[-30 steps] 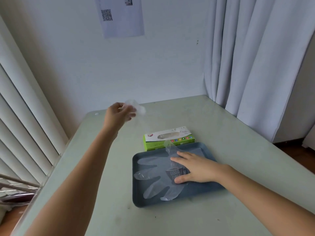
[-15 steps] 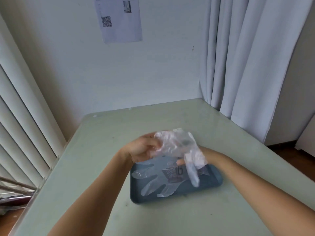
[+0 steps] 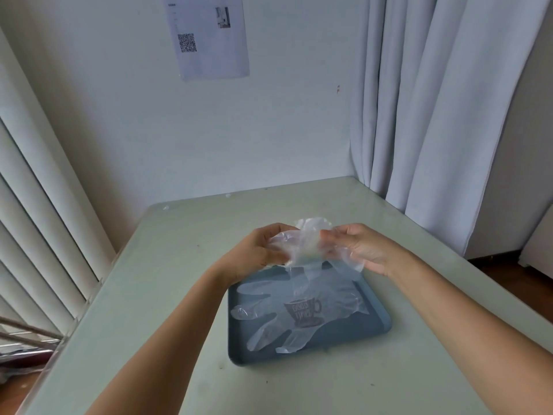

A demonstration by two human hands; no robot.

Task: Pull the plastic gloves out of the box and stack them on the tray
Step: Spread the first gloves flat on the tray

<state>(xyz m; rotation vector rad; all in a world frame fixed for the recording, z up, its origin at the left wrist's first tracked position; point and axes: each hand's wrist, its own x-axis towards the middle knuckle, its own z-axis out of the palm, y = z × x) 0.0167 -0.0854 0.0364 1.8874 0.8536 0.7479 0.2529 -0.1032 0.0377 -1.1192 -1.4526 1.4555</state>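
Both hands work one crumpled plastic glove in the air just above the far edge of the tray. The left hand pinches its left side with curled fingers and the right hand pinches its right side. The film hangs bunched between them, a loose tail drooping toward the tray. The tray sits near the middle of the table, and a flat glove lies spread in it, fingers toward the tray's left edge. The box is not visible, perhaps hidden behind the hands. The step in hand looks like unfolding. Next the hands would need to draw apart to flatten the film, then lower it squarely onto the flat glove.
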